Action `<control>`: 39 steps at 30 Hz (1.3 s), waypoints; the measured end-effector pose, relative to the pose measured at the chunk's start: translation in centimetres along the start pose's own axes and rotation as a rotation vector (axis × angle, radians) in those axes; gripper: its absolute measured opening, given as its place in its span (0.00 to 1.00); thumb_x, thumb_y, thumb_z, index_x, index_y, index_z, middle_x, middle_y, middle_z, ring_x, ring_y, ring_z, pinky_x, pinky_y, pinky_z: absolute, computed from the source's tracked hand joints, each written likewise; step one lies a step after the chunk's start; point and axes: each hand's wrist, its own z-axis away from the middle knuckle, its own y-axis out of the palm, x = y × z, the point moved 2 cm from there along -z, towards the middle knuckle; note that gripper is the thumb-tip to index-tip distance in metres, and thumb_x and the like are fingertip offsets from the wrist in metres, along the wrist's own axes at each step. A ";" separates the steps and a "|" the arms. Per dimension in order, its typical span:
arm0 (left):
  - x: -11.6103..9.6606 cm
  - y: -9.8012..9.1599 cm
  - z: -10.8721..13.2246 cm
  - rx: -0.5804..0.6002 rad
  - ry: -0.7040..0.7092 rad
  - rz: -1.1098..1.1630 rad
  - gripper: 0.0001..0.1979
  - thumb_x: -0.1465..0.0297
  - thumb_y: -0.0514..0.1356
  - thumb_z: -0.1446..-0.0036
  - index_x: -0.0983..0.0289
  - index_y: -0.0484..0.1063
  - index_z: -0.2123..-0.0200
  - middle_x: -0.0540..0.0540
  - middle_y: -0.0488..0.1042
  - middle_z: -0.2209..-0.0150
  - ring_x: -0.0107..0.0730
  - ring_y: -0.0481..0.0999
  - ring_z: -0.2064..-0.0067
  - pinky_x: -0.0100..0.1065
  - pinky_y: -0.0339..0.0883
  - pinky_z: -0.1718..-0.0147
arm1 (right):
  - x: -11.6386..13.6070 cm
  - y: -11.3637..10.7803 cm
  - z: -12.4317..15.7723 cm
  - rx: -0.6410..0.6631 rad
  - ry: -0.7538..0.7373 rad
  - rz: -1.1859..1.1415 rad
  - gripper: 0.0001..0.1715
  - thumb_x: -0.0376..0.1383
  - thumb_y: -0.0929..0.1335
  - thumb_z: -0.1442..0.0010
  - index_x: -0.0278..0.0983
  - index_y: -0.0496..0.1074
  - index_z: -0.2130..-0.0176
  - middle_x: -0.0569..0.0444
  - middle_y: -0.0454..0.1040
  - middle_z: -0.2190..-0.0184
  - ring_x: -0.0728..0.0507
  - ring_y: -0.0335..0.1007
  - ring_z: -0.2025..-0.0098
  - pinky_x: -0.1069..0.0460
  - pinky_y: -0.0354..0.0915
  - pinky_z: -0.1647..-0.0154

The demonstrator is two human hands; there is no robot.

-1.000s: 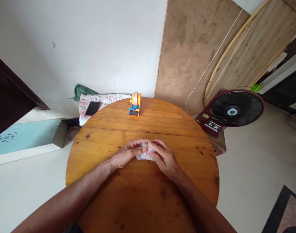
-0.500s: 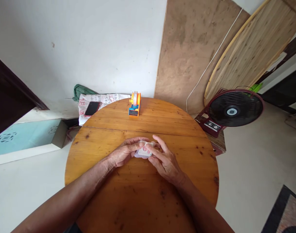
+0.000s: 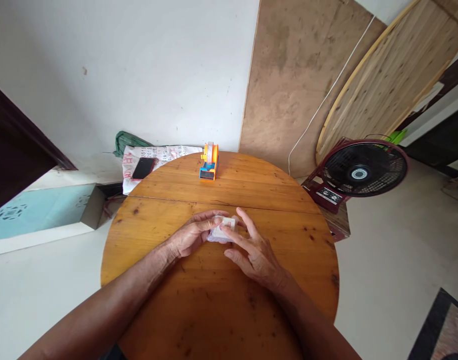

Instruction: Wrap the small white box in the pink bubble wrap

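Note:
A small packet in clear plastic, white on top with red marks (image 3: 222,234), is held above the wooden table (image 3: 169,300). My left hand (image 3: 193,232) is closed on its left side, thumb on top and fingers behind. On the right, my right hand (image 3: 257,252) has its fingers spread, with one fingertip at the face of the packet. Its thumb stands apart from the packet, below the near edge. What the packet contains cannot be made out.
An orange and blue tape dispenser (image 3: 209,162) stands at the table's far edge. Beyond the far left edge, a phone (image 3: 143,168) lies on a printed white sack (image 3: 129,182), near a green bag (image 3: 129,142). A dark red fan (image 3: 360,172) stands at the right.
My right thumb has moved away from the packet, down and left, and the right fingers have spread. The packet's face looks flatter. My left hand keeps its hold.

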 end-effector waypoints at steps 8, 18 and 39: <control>0.0 -0.3 -0.2 -0.041 0.048 0.025 0.20 0.68 0.69 0.51 0.68 0.76 0.55 0.60 0.80 0.60 0.37 0.78 0.63 0.36 0.71 0.62 | 0.3 0.1 0.0 -0.066 -0.048 0.024 0.28 0.41 0.67 0.38 0.45 0.64 0.39 0.47 0.40 0.29 0.34 0.61 0.37 0.42 0.70 0.47; 0.0 -0.1 -0.1 -0.007 0.028 -0.008 0.20 0.69 0.69 0.51 0.67 0.75 0.54 0.59 0.80 0.60 0.36 0.78 0.62 0.35 0.70 0.59 | -1.1 0.3 -0.4 -0.224 0.070 -0.056 0.44 0.41 0.71 0.45 0.41 0.52 0.35 0.43 0.54 0.34 0.34 0.52 0.33 0.37 0.60 0.38; 0.6 0.0 0.4 -0.058 0.137 -0.460 0.21 0.59 0.66 0.47 0.64 0.75 0.52 0.56 0.78 0.60 0.35 0.75 0.62 0.33 0.65 0.61 | -0.9 0.7 -1.2 -0.088 0.281 -0.117 0.21 0.35 0.71 0.50 0.41 0.69 0.54 0.54 0.77 0.60 0.42 0.71 0.59 0.46 0.66 0.54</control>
